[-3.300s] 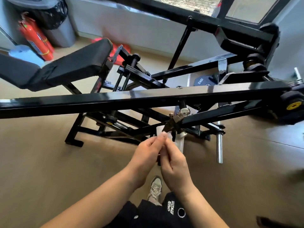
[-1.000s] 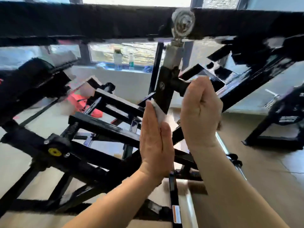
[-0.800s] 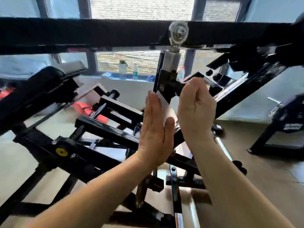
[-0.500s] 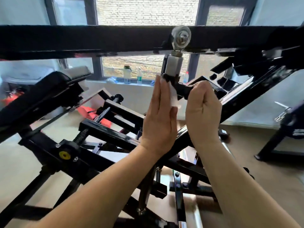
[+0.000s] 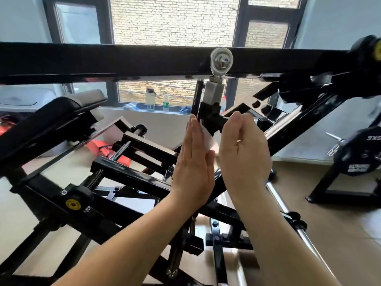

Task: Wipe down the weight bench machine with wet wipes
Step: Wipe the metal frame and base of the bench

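Wet wipe [image 5: 207, 139]: a white sheet lying against the left face of the black link bar [image 5: 206, 112], on its lower part, well below the silver joint [image 5: 221, 59] at the bar's top. Left hand [image 5: 193, 162]: fingers straight and together, palm pressing the wipe onto the bar. Right hand [image 5: 245, 149]: fingers curled just right of the bar, at its black side peg [image 5: 219, 122]. Whether they grip the peg or the wipe's far edge cannot be told. Step judged in hand: wiping this link of the weight bench machine [image 5: 127, 58]. The next move likely calls for sliding the pressed wipe along the bar, then round the peg.
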`<state>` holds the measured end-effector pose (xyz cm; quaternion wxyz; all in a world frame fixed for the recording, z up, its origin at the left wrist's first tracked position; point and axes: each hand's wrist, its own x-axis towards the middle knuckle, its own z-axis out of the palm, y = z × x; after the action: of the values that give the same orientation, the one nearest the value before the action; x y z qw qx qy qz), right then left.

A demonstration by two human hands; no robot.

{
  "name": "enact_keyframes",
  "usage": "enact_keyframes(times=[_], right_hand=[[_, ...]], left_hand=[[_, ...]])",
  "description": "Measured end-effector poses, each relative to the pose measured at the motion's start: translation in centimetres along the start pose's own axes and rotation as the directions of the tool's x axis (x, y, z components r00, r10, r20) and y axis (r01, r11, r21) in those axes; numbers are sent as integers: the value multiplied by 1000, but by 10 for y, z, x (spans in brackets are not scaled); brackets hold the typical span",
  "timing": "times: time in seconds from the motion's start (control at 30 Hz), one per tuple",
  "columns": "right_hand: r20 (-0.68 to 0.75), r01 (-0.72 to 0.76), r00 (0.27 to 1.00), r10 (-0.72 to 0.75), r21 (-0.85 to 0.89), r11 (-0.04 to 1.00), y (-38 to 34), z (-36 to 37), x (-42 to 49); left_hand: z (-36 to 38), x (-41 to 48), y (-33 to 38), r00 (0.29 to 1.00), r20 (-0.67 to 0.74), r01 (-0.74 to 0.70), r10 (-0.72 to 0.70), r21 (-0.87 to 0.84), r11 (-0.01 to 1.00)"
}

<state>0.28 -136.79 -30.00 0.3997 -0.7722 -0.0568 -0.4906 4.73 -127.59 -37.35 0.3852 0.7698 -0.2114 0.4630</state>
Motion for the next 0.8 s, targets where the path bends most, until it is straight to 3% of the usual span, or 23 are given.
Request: enact_keyframes(times=[0.1,0.2,0.27,0.43,0.57,0.67,0.8], right_hand=[[15,1,1000,-1,19,1000,0,2,-1],[-5,-5,1000,6,46,999,0,7,-3],[15,-17,1000,16,65,998,0,8,-6],[134,-68,990,33,266,961,-1,6,-21],[287,-69,958,29,133,989,29,8,-62],[368,-93,928,59,75,993,42,14,-69],[415,-106,908,61,87,991,44,26,-55]], left_hand=[[13,-56,-25,1000,-18,17,-17,8,1000],[17,-104,-52,994,103,13,-24,103,995],[13,-103,-51,988,148,30,-44,95,995],[5,-45,-22,994,104,35,-35,2,999],[12,-97,-45,979,188,56,-76,107,993],[6,-143,-62,938,311,135,-154,83,987],[-2,-101,-49,940,321,123,-117,1,992]])
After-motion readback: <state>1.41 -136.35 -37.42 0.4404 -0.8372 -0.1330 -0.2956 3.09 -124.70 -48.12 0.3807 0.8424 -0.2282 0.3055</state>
